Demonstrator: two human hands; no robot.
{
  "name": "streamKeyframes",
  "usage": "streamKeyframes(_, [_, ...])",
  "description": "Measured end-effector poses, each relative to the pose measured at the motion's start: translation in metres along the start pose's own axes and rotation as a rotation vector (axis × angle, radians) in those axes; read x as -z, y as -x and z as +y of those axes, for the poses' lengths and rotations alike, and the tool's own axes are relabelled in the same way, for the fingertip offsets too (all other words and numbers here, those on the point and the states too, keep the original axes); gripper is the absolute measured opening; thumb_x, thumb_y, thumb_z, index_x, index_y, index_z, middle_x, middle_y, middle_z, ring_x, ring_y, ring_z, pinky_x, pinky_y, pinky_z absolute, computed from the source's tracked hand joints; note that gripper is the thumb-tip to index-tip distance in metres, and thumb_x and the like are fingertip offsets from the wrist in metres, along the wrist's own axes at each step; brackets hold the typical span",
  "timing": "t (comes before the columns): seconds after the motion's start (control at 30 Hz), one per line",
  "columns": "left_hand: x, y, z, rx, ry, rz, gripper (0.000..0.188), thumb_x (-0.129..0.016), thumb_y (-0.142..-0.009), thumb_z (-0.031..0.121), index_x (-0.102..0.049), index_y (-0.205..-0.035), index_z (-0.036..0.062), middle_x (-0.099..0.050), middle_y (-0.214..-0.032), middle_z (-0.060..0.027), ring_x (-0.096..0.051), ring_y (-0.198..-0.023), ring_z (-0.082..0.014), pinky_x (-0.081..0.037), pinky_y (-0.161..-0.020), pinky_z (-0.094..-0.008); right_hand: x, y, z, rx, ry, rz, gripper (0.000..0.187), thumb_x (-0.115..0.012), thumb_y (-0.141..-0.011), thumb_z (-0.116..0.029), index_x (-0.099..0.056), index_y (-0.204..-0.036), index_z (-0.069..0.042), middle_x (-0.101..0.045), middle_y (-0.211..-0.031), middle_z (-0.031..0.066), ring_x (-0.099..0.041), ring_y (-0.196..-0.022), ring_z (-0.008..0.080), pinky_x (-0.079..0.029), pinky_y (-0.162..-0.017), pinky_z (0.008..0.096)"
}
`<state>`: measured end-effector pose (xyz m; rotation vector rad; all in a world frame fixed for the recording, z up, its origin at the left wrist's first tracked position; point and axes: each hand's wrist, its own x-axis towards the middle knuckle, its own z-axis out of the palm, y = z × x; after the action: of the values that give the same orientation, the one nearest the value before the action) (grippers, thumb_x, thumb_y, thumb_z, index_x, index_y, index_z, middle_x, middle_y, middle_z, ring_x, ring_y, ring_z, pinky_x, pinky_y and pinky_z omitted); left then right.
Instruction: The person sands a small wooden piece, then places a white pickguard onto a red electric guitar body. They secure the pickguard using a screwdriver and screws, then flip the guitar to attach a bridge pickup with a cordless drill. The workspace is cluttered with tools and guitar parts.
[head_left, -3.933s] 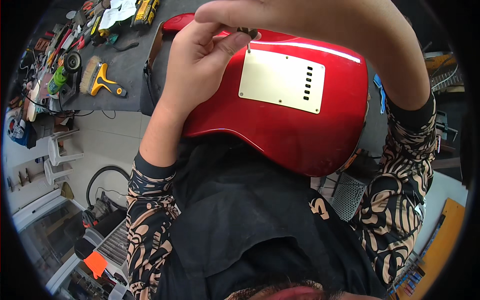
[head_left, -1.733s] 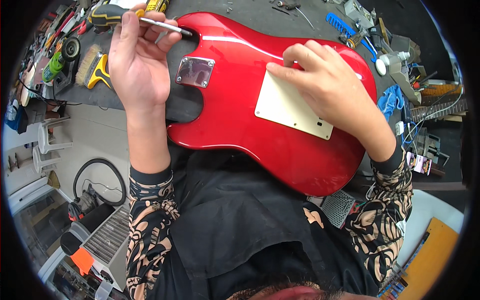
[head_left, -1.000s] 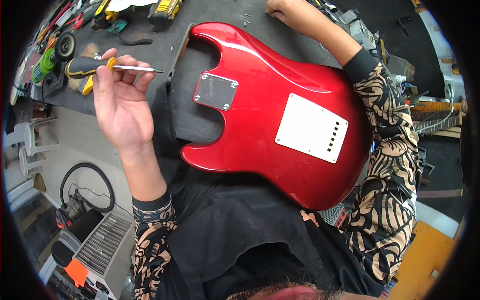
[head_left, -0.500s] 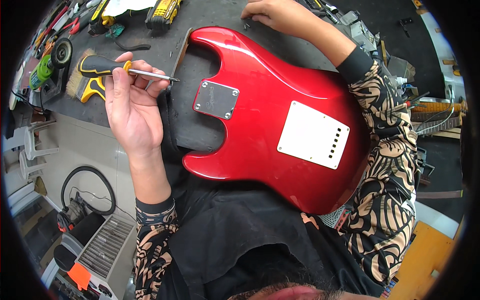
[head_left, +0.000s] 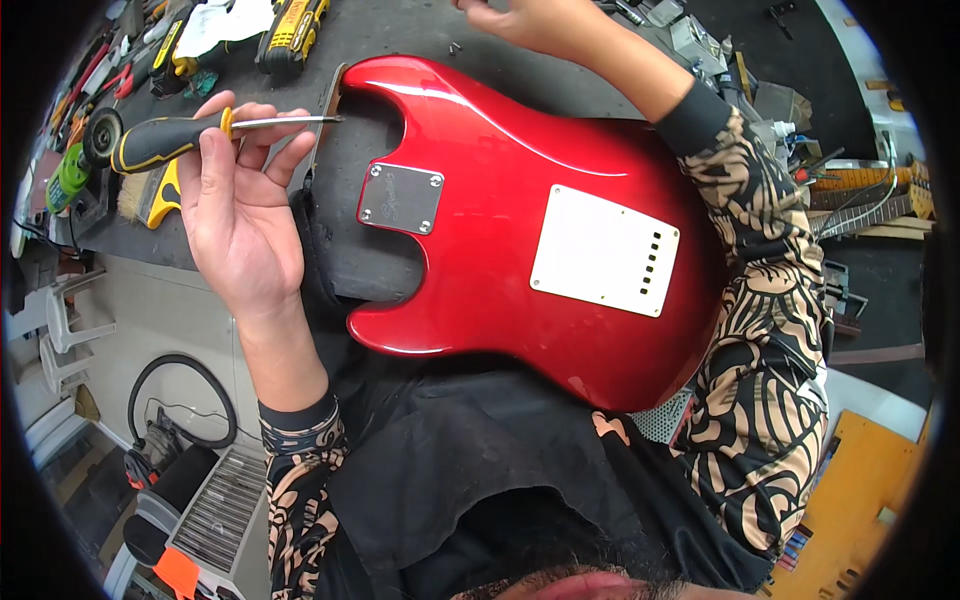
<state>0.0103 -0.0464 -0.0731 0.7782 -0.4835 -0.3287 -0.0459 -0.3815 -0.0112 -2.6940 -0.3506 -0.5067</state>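
Observation:
A glossy red electric guitar body (head_left: pixel 500 240) lies back side up on the dark workbench (head_left: pixel 400 30), against my lap. It has a metal neck plate (head_left: pixel 401 198) with screws at its corners and a white rectangular cover plate (head_left: pixel 604 250). My left hand (head_left: pixel 240 210) holds a screwdriver with a black and yellow handle (head_left: pixel 165 140), its shaft pointing right toward the guitar's upper horn. My right hand (head_left: pixel 525 18) reaches over the guitar to the bench top beyond it, fingers pinched together; what they grasp is hidden. A few small screws (head_left: pixel 455 46) lie near it.
Hand tools, a yellow and black power tool (head_left: pixel 290 25), a brush (head_left: pixel 140 195) and papers crowd the bench's left end. Metal parts and another guitar neck (head_left: pixel 870 195) lie at the right. White plastic chairs (head_left: pixel 60 320), a cable coil (head_left: pixel 180 400) and a grille are on the floor at left.
My left hand has kept the screwdriver and drifted slightly right toward the guitar's horn. My right hand left the guitar body and reached up to the bench beyond it.

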Motion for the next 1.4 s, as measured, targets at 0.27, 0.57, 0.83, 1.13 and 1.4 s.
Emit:
streamKeyframes(0.27, [-0.071,0.001,-0.006,-0.051,-0.141,-0.167,0.041,-0.048,-0.117,0.019,-0.052,-0.149,-0.0058,-0.069,-0.129,-0.0221,-0.071,-0.121,-0.0357,-0.064,-0.099,-0.0459,0.064,0.079,-0.078,-0.296,-0.294,0.087,0.024,-0.068,-0.093,0.006,-0.069,-0.115,-0.001,-0.073,-0.111,0.0072,-0.068,-0.090,0.0138,-0.056,-0.081,0.0324])
streamKeyframes(0.57, [-0.151,0.016,-0.033,-0.212,-0.271,-0.453,0.033,-0.059,-0.112,0.011,-0.054,-0.140,-0.0054,-0.074,-0.118,-0.0244,-0.077,-0.109,-0.0372,-0.067,-0.095,-0.0482,0.063,0.161,-0.095,-0.220,-0.382,0.249,0.019,-0.080,-0.097,-0.006,-0.077,-0.116,0.000,-0.078,-0.102,0.0069,-0.074,-0.094,0.0147,-0.059,-0.086,0.0289])
streamKeyframes(0.83, [-0.167,0.020,-0.042,-0.235,-0.278,-0.505,0.030,-0.061,-0.111,0.009,-0.056,-0.137,-0.0056,-0.075,-0.116,-0.0247,-0.077,-0.107,-0.0374,-0.067,-0.094,-0.0496,0.067,0.183,-0.097,-0.253,-0.380,0.267,0.017,-0.081,-0.097,-0.008,-0.077,-0.112,0.000,-0.077,-0.101,0.0067,-0.073,-0.094,0.0156,-0.058,-0.086,0.0302])
streamKeyframes(1.13, [-0.169,0.024,-0.044,-0.220,-0.312,-0.504,0.030,-0.063,-0.109,0.007,-0.057,-0.136,-0.0050,-0.075,-0.114,-0.0238,-0.078,-0.107,-0.0358,-0.067,-0.094,-0.0493,0.068,0.186,-0.098,-0.229,-0.364,0.280,0.018,-0.081,-0.096,-0.008,-0.078,-0.111,0.001,-0.078,-0.100,0.0076,-0.074,-0.093,0.0162,-0.058,-0.086,0.0312])
streamKeyframes(1.4, [-0.176,0.017,-0.048,-0.149,-0.342,-0.591,0.027,-0.064,-0.108,0.002,-0.062,-0.133,-0.0064,-0.076,-0.119,-0.0209,-0.077,-0.110,-0.0303,-0.065,-0.098,-0.0431,0.070,0.188,-0.094,-0.293,-0.193,0.240,0.015,-0.080,-0.095,-0.010,-0.077,-0.107,0.000,-0.078,-0.098,0.0099,-0.074,-0.090,0.0208,-0.058,-0.086,0.0321])
